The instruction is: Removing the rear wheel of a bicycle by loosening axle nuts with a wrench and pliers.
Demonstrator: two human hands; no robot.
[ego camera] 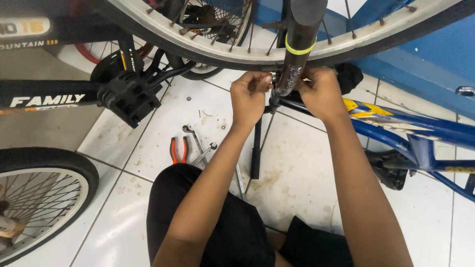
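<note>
Left hand [249,93] and right hand [320,91] pinched on fork end [288,79], either side, just under wheel rim [232,52]. Pliers [178,149], wrenches [200,147] on floor below-left of fork end.

Landmark: the fork leg [297,54]. The left hand [249,96] sits just left of its lower end, the right hand [321,94] just right. The wheel rim [237,52] crosses behind it. Pliers [178,150] and wrenches [200,147] lie on the floor [297,173] below-left; the pedal [129,96] is farther left.
</note>
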